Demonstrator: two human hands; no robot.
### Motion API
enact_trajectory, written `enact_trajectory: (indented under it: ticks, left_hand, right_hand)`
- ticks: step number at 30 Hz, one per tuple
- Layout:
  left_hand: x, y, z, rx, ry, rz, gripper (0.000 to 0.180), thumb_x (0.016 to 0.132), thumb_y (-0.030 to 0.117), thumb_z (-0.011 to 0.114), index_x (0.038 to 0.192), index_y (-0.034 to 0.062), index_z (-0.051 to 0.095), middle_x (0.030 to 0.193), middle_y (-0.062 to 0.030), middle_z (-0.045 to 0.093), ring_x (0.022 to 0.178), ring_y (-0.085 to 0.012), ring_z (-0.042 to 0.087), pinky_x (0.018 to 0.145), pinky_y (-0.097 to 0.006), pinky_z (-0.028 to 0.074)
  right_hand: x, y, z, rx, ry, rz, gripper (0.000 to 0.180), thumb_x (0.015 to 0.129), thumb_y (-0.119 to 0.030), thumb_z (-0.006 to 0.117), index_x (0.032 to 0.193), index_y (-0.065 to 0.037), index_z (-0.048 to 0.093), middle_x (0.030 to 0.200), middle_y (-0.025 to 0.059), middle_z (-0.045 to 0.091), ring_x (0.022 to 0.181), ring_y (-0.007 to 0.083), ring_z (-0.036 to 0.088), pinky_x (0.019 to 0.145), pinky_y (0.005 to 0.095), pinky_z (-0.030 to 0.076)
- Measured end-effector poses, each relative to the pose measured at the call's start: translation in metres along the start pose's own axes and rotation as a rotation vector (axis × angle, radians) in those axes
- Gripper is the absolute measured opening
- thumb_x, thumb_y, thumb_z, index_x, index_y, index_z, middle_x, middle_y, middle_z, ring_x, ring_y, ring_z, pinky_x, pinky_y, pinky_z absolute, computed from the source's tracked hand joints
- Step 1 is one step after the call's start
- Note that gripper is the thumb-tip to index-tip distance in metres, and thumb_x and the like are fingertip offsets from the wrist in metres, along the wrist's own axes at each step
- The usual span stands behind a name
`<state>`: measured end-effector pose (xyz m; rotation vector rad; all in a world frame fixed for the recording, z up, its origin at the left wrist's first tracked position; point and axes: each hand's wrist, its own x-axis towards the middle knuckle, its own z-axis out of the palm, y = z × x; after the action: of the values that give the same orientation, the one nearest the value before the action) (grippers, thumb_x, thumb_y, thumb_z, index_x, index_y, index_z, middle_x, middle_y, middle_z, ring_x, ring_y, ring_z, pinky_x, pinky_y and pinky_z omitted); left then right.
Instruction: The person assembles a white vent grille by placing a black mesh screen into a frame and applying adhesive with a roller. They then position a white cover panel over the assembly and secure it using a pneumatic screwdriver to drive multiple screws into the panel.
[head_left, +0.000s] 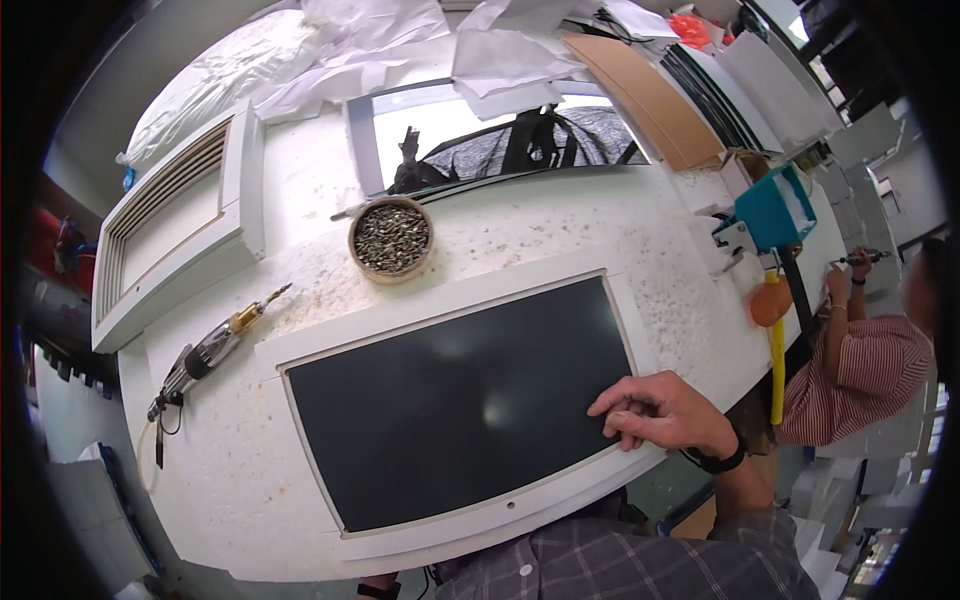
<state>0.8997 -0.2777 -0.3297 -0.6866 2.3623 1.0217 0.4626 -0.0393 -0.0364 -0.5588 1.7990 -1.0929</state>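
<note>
While the right hand (665, 415) rested on the large flat panel with a dark glossy screen and a white frame (455, 400), the head view showed its fingers (625, 405) curled and pressed close together on the screen's right edge, knuckles up, thumb apparently tucked under the frame's lower rim, though the view was too warped there to be sure. The hand pinched nothing loose; it simply bore on the panel. The panel lay face up on the speckled white foam worktop (560, 225), its near right corner under the fingertips and the rest stretching away from them toward the left. To steady it well, the pressure probably belonged on the white frame rather than the glass, kept flat and even so the panel would not skid on the foam. The left hand was not in view.

Beyond the panel stood a round brown bowl of small metal screws (391, 238), well apart from the hand. Left of the panel lay a grey powered screwdriver with a brass tip (212, 350). Right of the panel, another person in a striped shirt (850, 375) worked beside a yellow-handled tool (777, 355).
</note>
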Motion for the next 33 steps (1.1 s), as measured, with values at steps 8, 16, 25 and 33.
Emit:
enact_trajectory:
  ticks: [8,16,25,33]
  left_hand:
    - [-0.073,0.149,-0.165,0.355,-0.395,0.283,0.033,0.106,0.020,0.053,0.131,0.0089,0.071,0.127,-0.0169,0.072,0.116,-0.0357,0.068,0.096,-0.046,0.054]
    - [-0.080,0.387,-0.247,-0.320,0.080,0.775,0.032,0.097,0.007,0.069,0.128,0.0017,0.068,0.107,-0.0129,0.078,0.094,-0.0180,0.075,0.078,-0.030,0.061]
    - [0.023,0.498,-0.199,-0.316,-0.175,0.755,0.043,0.106,0.023,0.061,0.141,-0.0007,0.058,0.128,-0.0140,0.069,0.113,-0.0168,0.066,0.093,-0.032,0.057]
    - [-0.097,0.354,-0.333,-0.273,0.241,0.297,0.027,0.102,0.020,0.071,0.119,-0.0004,0.070,0.099,-0.0089,0.075,0.088,-0.0139,0.071,0.073,-0.028,0.058]
  right_hand:
    - [-0.088,-0.004,-0.005,-0.086,0.409,-0.279,0.020,0.106,-0.015,0.064,0.115,0.000,0.073,0.084,0.0031,0.071,0.073,0.0068,0.064,0.067,0.0240,0.053]
    - [-0.147,0.014,-0.199,-0.974,1.157,-0.198,0.063,0.093,-0.052,0.074,0.116,0.006,0.070,0.111,0.0203,0.074,0.093,0.0276,0.072,0.082,0.0388,0.057]
    - [-0.099,0.005,-0.243,-0.804,0.735,0.014,0.047,0.089,-0.037,0.065,0.085,0.010,0.069,0.067,0.0129,0.072,0.059,0.0276,0.074,0.065,0.0362,0.061]
    - [-0.101,0.000,-0.240,-0.870,0.696,-0.045,0.041,0.091,-0.031,0.060,0.087,0.009,0.067,0.068,0.0178,0.071,0.060,0.0284,0.074,0.062,0.0375,0.061]
